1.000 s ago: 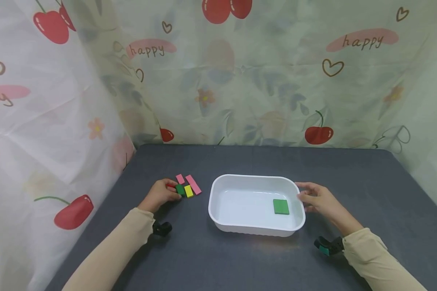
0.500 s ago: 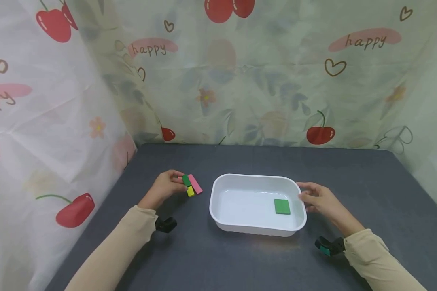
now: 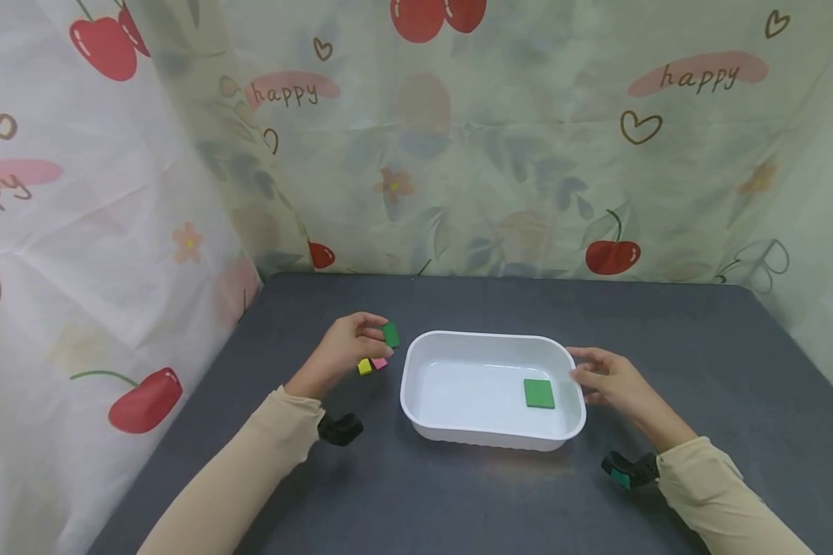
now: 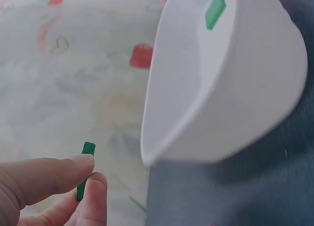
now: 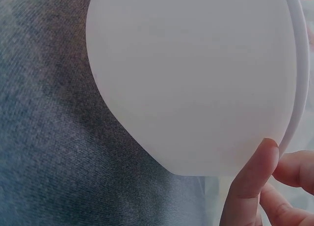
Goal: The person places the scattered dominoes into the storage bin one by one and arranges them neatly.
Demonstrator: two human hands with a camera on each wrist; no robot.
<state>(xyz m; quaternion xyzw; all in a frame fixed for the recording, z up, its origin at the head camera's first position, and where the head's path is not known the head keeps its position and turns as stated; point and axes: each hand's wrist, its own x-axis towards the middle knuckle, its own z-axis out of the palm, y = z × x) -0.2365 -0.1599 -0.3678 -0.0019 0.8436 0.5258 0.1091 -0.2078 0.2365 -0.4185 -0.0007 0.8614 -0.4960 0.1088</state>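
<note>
My left hand (image 3: 347,347) is raised left of a white plastic basin (image 3: 489,445) and pinches a green block (image 3: 391,334) between thumb and fingers. In the left wrist view the green block (image 4: 88,148) shows edge-on at the fingertips. My right hand (image 3: 614,383) holds the basin at its right end; in the right wrist view the thumb (image 5: 265,157) lies against the outer wall by the rim. A flat green square block (image 3: 539,394) lies inside the basin, toward the right. Below the left hand lie a yellow block (image 3: 365,367) and a partly hidden pink block (image 3: 379,363).
A dark grey table (image 3: 458,509) bears everything, its far edge meeting a printed cloth (image 3: 458,177) with cherries and "happy" lettering. More cloth hangs along both sides. Black bands (image 3: 340,429) sit on both wrists.
My left hand has lifted the green block up and right, toward the basin, and passes over the pink blocks, hiding most of them. The right hand and basin stay in place.
</note>
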